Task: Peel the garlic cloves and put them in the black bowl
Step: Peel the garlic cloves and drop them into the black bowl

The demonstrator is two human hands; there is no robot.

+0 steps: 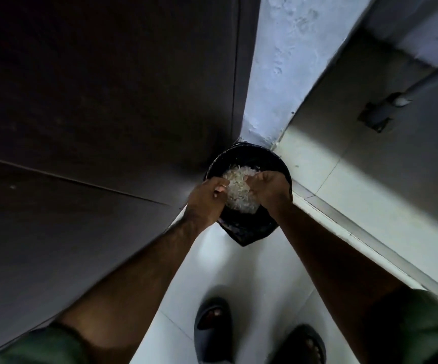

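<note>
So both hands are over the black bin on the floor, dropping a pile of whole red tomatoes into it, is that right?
Not quite. The head view shows no tomatoes: the left hand and right hand hold a heap of pale, papery flakes, seemingly garlic skins. The rest holds: both hands are over the black bin on the floor.

1. Bin (pixel 248 156): black, lined with a glossy black bag.
2. Garlic peels (pixel 240 190): whitish, pale, papery pile between both hands.
3. Cabinet panel (pixel 94 101): dark brown, plain, crossed by a thin seam line.
4. Wall (pixel 278 61): pale bluish-white, mottled texture.
5. Floor tiles (pixel 239 269): white, glossy, with thin grey joints.
6. Sandals (pixel 214 329): dark grey.
7. Sleeves (pixel 417 327): olive green, plain.
8. Door threshold strip (pixel 357 227): white edge with a grey band.
9. Pipe (pixel 428 82): light grey, ending in a darker grey fitting.
</note>
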